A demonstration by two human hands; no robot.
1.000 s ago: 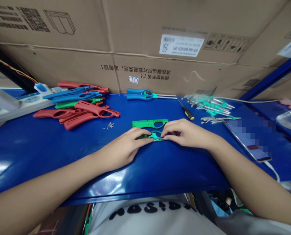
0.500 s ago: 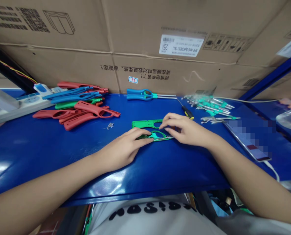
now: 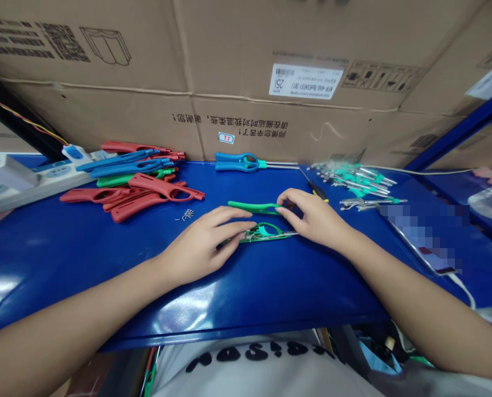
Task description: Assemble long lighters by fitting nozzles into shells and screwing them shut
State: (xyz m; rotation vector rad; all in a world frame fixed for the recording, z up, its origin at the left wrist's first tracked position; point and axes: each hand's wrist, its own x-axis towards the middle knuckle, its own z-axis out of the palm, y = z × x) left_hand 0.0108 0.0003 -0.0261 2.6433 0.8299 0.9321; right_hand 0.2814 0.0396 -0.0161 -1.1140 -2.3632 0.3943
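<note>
The lower green lighter handle half (image 3: 266, 239) lies on the blue table, with a teal trigger (image 3: 264, 230) and metal parts inside it. My left hand (image 3: 206, 237) has thumb and forefinger about its left end, the upper finger stretched away; the grip looks light. Just beyond, a second green handle half (image 3: 246, 207) is tilted on edge, its smooth outer side showing. Thumb and fingers of my right hand (image 3: 309, 218) pinch its right end. The fingers partly hide both pieces.
Red handle halves (image 3: 142, 207) and blue ones (image 3: 122, 165) are piled at left, near a power strip (image 3: 55, 175). Small screws (image 3: 187, 214) lie left of centre. A blue lighter (image 3: 237, 162), a screwdriver (image 3: 318, 189), lighter innards (image 3: 361, 182) and a phone (image 3: 419, 242) lie beyond and right.
The far green half has turned from lying hollow side up to standing tilted in my right hand. My left fingers have spread and slid slightly left on the lower half.
</note>
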